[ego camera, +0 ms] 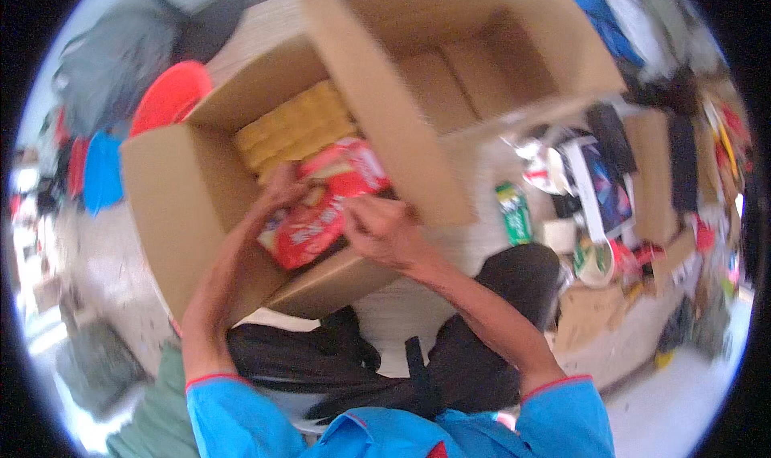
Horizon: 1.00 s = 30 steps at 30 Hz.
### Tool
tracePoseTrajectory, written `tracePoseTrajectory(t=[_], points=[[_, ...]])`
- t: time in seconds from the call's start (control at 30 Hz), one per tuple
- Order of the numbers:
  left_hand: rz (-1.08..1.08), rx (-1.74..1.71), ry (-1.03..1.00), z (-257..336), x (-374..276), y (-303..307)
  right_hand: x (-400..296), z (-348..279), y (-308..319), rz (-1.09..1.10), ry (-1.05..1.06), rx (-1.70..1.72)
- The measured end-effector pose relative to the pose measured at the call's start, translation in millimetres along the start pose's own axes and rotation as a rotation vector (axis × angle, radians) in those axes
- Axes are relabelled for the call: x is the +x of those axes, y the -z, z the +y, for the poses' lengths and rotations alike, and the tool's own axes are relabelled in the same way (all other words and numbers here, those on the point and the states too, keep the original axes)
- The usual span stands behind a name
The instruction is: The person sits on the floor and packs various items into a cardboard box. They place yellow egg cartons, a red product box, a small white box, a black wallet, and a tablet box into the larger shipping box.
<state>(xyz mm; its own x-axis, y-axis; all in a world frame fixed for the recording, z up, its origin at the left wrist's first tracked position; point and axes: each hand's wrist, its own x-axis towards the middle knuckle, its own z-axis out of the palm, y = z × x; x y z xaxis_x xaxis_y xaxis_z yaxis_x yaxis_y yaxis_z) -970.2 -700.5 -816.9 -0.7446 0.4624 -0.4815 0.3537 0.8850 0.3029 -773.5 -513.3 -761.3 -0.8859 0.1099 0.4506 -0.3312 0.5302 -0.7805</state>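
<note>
Before me stands an open cardboard box [181,187] with its flaps spread. Inside lie yellow-brown packs [295,126] in rows, and nearer to me two red printed packets, an upper one [361,175] and a lower one [310,232]. My left hand [286,187] reaches into the box at the left edge of the red packets; blur hides whether its fingers grip one. My right hand [382,226] is at the right edge of the lower packet, fingers curled, its grip unclear too.
A second open cardboard box [512,66] adjoins at the upper right. A green packet [514,214] lies on the floor right of the boxes, near a cluttered pile with a white-framed item [587,187] and cardboard pieces. A red round object [171,93] and a blue one [102,172] are at left.
</note>
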Motion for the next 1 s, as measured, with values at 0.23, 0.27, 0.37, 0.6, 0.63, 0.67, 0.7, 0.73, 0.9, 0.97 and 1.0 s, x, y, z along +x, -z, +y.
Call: tracePoseTrajectory(t=[0.23,0.27,0.37,0.6,0.63,0.67,0.7,0.73,0.9,0.97,1.0], points=[[0.317,-0.282,-0.004,1.1,3.8,4.2,-14.0,32.8,25.3,0.024,0.065,0.063],[0.367,-0.277,0.066,13.1,4.5,22.9,-15.8,34.8,30.9,0.060,0.061,0.100],[0.398,-0.672,0.218,6.5,-1.7,59.9,-12.4,26.2,43.8,0.085,-0.019,0.336],[0.468,-0.722,0.194,15.2,-23.6,75.1,-20.6,-8.8,189.3,-0.253,-0.097,0.363],[0.489,-0.731,0.183,26.3,-25.6,75.0,-27.4,2.0,225.1,-0.296,-0.238,0.326],[0.473,-0.736,0.234,17.9,-26.6,76.9,-44.0,29.3,247.1,-0.249,-0.499,0.542],[0.456,-0.738,0.289,0.5,-25.9,80.8,-49.2,49.2,280.6,-0.165,-0.734,0.622],[0.434,-0.741,0.335,-14.8,-20.0,84.7,-65.0,86.1,307.6,-0.025,-0.855,0.558],[0.484,-0.817,0.318,29.4,-9.2,79.1,-176.0,248.8,328.7,0.370,-0.862,-0.684],[0.497,-0.870,0.269,4.3,5.7,59.8,-185.6,285.0,328.9,0.137,-0.900,-0.752],[0.506,-0.888,0.252,-0.7,4.1,56.6,-176.3,276.6,316.1,0.064,-0.971,-0.632]])
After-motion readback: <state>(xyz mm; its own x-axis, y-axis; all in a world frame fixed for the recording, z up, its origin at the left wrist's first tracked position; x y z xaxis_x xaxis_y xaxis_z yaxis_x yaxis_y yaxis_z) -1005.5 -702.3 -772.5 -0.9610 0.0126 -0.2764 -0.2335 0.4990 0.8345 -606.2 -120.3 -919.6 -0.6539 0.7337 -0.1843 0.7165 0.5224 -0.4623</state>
